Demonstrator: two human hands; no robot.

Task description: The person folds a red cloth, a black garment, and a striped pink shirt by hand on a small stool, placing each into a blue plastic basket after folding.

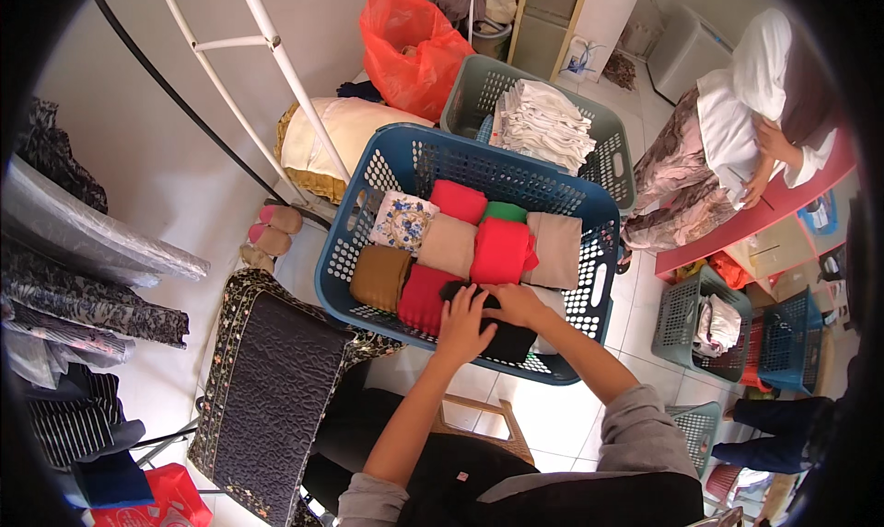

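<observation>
Before me stands a blue plastic laundry basket point(483, 144) holding folded fabric bundles. At its near side, my left hand point(464, 330) and my right hand point(519, 306) both grip a black folded cloth point(512, 342), with fingers over its top; their undersides are hidden. Left of it is a crimson bundle point(421, 299), then a brown one point(380, 276). Farther in are a bright red bundle point(498, 251), a beige one point(447, 244), a taupe one point(556, 247), a blue-flowered white one point(402, 221) and a green one point(504, 211). A whitish cloth point(550, 302) is partly under my right forearm.
A grey-green basket point(476, 85) with stacked white cloths adjoins the blue one. To the left are an ironing board point(276, 382) and a white metal rack point(266, 23). At right, a person point(732, 126) stands holding white cloth; another person's legs point(773, 430) show lower down.
</observation>
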